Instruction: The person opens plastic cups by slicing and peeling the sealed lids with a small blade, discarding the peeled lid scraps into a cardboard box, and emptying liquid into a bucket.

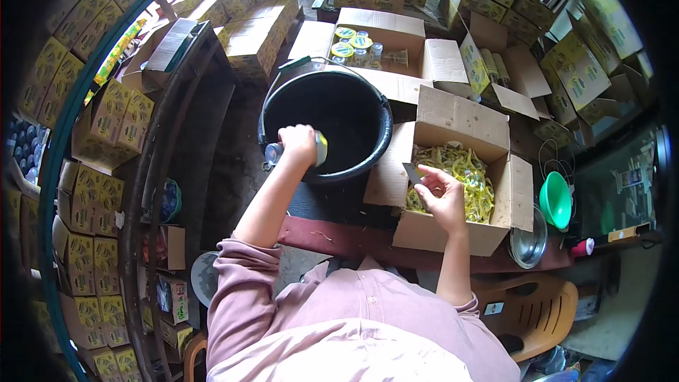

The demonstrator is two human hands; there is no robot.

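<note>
My left hand (298, 144) is closed around a clear plastic jar (321, 148) with a yellow-green label, at the near left part of a large black bucket (325, 113). Over the left side of an open cardboard box (461, 114), my right hand (440, 194) pinches a small flat dark blade-like piece (411, 173). Inside that box lies a heap of yellow-green and clear plastic strips (475, 182). The bucket's inside is dark, and its contents cannot be made out.
Behind the bucket, another open box (382, 21) holds several clear jars (343, 49). A green bowl (556, 200) and a metal bowl (529, 240) are at the right. Stacked cartons (92, 269) line the left, beside a dark shelf. An orange chair (530, 311) stands near right.
</note>
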